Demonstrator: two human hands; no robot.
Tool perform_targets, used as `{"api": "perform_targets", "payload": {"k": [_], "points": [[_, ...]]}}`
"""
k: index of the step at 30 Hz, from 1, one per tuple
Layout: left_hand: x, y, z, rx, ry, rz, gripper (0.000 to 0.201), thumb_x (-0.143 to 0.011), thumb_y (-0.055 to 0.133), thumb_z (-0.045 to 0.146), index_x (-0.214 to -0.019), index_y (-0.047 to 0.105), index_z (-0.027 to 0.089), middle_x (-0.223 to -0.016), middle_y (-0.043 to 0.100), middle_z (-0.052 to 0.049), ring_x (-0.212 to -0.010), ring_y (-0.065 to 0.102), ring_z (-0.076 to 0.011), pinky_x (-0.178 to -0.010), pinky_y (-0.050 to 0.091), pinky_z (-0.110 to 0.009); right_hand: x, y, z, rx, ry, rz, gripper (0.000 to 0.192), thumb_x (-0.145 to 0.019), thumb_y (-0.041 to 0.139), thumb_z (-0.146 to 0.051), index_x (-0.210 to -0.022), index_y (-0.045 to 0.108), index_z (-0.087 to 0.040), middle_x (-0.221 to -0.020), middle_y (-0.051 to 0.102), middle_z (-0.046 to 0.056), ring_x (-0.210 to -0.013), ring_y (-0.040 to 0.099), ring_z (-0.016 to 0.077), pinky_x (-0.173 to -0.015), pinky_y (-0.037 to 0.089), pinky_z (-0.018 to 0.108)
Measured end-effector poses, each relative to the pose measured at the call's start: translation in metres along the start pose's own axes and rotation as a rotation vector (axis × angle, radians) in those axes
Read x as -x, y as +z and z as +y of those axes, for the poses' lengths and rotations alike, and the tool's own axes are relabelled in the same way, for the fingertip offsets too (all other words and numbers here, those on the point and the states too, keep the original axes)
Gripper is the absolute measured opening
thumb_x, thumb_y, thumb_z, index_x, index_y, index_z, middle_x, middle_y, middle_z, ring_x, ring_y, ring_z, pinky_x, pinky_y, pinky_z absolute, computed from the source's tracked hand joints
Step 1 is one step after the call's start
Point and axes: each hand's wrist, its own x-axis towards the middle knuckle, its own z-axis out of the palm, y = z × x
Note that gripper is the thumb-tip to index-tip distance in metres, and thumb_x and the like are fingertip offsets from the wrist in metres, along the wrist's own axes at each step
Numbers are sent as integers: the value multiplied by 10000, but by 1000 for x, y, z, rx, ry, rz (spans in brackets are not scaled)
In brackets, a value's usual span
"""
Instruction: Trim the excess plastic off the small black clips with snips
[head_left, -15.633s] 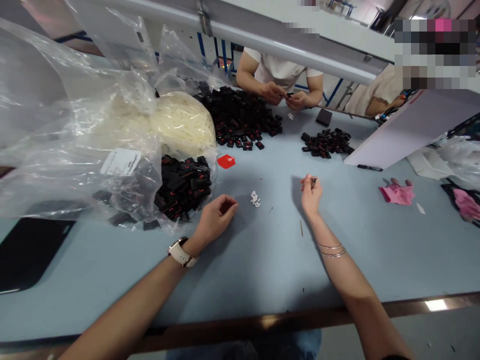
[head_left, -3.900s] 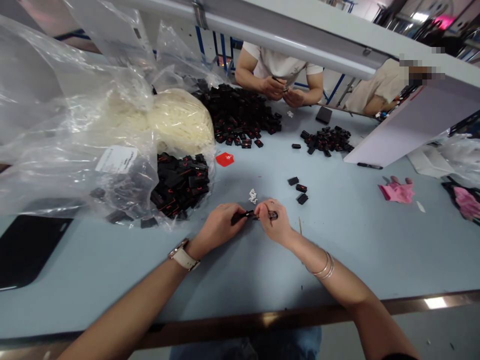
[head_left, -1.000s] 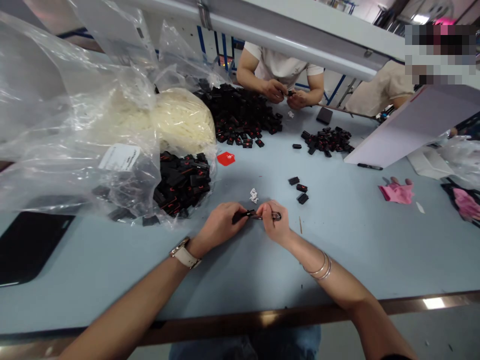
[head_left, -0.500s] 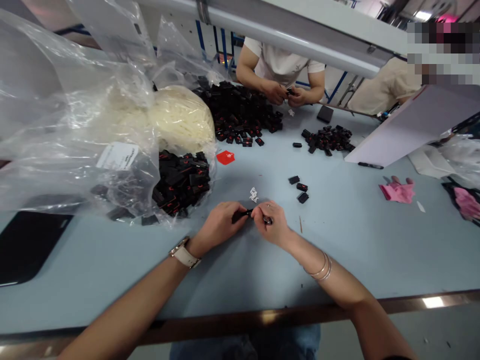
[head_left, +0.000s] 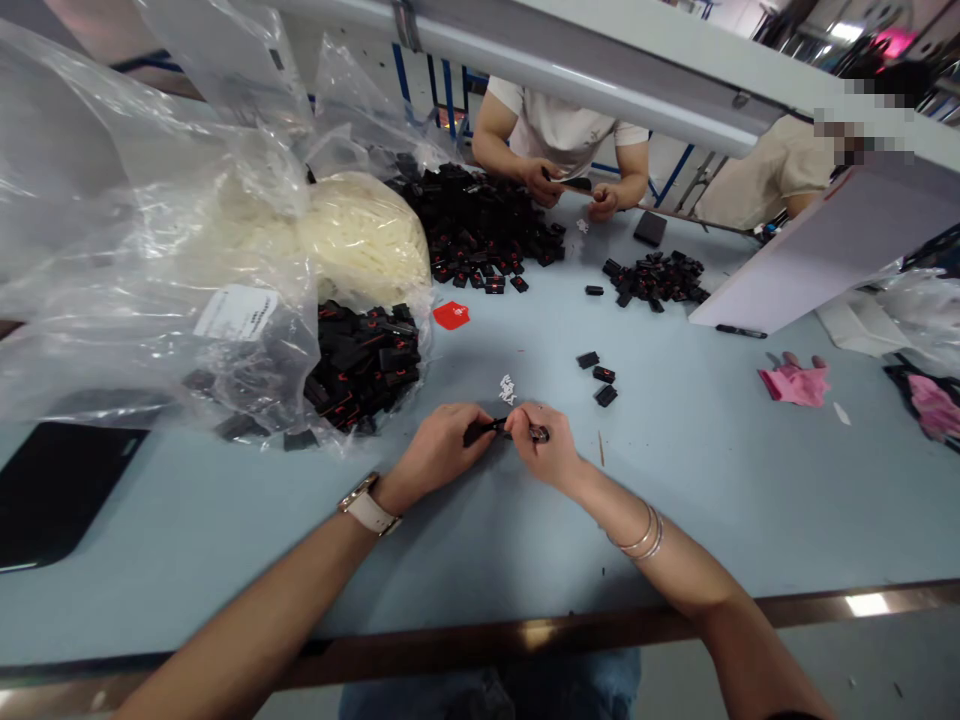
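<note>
My left hand (head_left: 446, 442) is closed on a small black plastic part (head_left: 475, 433), pinched between thumb and fingers. Opposite it, my right hand (head_left: 551, 452) grips a dark, slim tool with a shiny rounded end (head_left: 538, 434). The tool's working tip meets the part between the hands, though fingers hide most of the contact. Just beyond them lies a little heap of white pieces (head_left: 508, 389). To the right are three loose black parts (head_left: 604, 374) and a thin brown stick (head_left: 601, 448).
At left, a clear plastic bag (head_left: 255, 250) spills black parts (head_left: 367, 365). A red piece (head_left: 451, 315) lies mid-table. Across the table, a co-worker's hands (head_left: 551, 183) hold a dark item by a large black pile (head_left: 480, 215). A pink glove (head_left: 796, 381) rests at right.
My right hand has tilted slightly, and the tool's shiny end has shifted a little to the right. My left hand stays put. The co-worker's hands have moved apart.
</note>
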Motion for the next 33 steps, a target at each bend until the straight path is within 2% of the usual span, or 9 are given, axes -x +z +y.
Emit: {"api": "perform_targets", "payload": {"k": [5,11,17,21,24,26,29,33], "points": [[0,0,-1,21,-4,6,89,-822,568,291,-813,601,208,-762,670,-25,-698,602,-178,-679,461,-306,2,1,0,-17,-5,-1,318,-929,393,-324,-658,525,-223,-602,586,13,-578,548,141,-615,406,273],[0,0,0,17,-22,4,83,-814,580,281,-816,613,205,-750,665,-26,-690,598,-180,-668,453,-301,3,2,-1,-79,-2,72,318,-941,350,-298,-703,544,-212,-611,588,13,-568,542,138,-586,403,267],[-1,-3,2,23,-14,-15,83,-818,575,278,-810,613,204,-763,673,-26,-700,604,-178,-680,458,-300,-1,1,-2,-53,39,2,313,-924,404,-320,-661,535,-212,-602,589,14,-565,539,133,-595,397,264],[0,-1,1,21,-17,-2,82,-817,574,275,-811,610,202,-774,674,-33,-715,607,-187,-688,464,-312,-1,1,-3,-134,86,-12,343,-898,460,-417,-633,539,-215,-570,563,-1,-550,515,119,-576,392,249],[0,-1,0,24,-4,2,89,-822,564,281,-822,609,204,-759,667,-30,-701,598,-180,-686,463,-311,-2,3,4,-321,221,72,422,-910,399,-487,-628,539,-207,-517,520,-13,-483,470,109,-497,368,241],[0,-1,1,28,4,1,90,-823,560,282,-824,606,205,-753,662,-27,-687,591,-175,-684,462,-311,-5,4,14,-480,355,204,472,-906,370,-529,-596,515,-204,-468,478,-26,-428,431,102,-442,343,238],[-1,-2,2,46,-1,-4,88,-818,564,281,-841,607,208,-770,666,-24,-688,596,-176,-693,472,-317,-11,6,28,-636,483,390,473,-862,424,-573,-576,493,-202,-453,480,-33,-388,398,92,-408,321,236],[0,-2,4,54,5,-6,130,-806,582,272,-917,616,214,-839,683,-35,-752,621,-191,-727,486,-329,-14,7,35,-698,516,430,454,-818,487,-583,-585,504,-194,-467,509,-29,-378,392,81,-400,307,231]]}}
